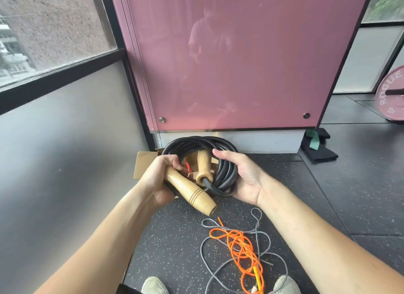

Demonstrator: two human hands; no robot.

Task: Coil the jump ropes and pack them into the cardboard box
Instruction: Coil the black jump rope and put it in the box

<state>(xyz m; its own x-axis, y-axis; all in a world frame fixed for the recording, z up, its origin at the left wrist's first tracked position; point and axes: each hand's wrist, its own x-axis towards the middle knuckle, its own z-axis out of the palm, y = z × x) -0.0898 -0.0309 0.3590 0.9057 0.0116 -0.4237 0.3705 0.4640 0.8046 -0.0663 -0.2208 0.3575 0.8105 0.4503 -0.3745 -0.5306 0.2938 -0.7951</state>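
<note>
Fingers of left hand point(157, 180) clamp wooden handle point(189, 189) plus coil, right hand point(242, 176) cups black rope coil point(220, 162) loosely; looks thick, springy, heavy-ish, best gripped across bundled loops.

Coiled black jump rope point(220, 162) between both hands, seemingly above cardboard box point(143, 165); orange rope point(242, 247) on floor.

Soft daylight enters through the window point(54, 29); the pink panel point(236, 59) shows faint reflections, edges bend and blur.
</note>
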